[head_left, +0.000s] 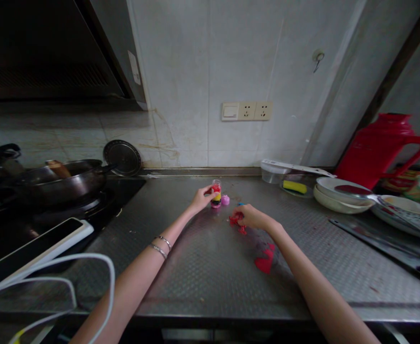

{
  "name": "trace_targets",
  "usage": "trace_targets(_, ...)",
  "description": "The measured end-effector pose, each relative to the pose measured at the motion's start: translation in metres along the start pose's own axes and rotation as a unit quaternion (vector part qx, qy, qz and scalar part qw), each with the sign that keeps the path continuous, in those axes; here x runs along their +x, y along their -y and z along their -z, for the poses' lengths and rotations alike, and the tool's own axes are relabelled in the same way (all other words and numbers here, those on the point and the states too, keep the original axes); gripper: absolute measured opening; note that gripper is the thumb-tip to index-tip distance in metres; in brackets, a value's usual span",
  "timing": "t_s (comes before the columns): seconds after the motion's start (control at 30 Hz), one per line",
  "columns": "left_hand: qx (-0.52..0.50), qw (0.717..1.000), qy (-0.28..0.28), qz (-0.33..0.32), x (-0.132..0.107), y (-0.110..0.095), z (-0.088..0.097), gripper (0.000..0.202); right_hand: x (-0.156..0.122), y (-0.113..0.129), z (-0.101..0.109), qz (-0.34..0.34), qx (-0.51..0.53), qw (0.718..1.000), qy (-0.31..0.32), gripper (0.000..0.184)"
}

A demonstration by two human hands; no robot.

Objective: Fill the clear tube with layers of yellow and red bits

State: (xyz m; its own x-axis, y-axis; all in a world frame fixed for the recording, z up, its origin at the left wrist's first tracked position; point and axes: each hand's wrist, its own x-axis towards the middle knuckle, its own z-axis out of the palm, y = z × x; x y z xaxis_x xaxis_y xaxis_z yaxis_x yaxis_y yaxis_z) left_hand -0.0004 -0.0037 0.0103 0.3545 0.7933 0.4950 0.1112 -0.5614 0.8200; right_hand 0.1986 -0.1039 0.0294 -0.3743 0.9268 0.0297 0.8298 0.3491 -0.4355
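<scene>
One pink cap on textured counter, tiled wall behind.

Dimly lit, pale tiled wall beyond the fingers, yellow-stained to their left, with a socket panel above them and a hook higher to their right. Textured metal counter beneath them; black-topped stove left of them, a dark hood at upper left.
</scene>
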Motion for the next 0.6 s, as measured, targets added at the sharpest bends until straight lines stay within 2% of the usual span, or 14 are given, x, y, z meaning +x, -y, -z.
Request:
trace_targets(0.23,0.002,1.000,0.005,-0.005,0.000,0.000,0.001,0.048,-0.003,0.006,0.004,-0.008,0.066,0.998,-0.002,0.028)
trace_targets(0.4,0.004,1.000,0.002,-0.008,0.000,-0.001,0.001,0.047,-0.006,0.007,0.009,0.028,0.092,0.994,-0.057,0.024)
trace_targets(0.6,-0.001,1.000,0.006,-0.013,0.000,-0.002,0.000,0.044,-0.002,0.007,0.020,0.068,0.180,0.976,-0.097,0.027)
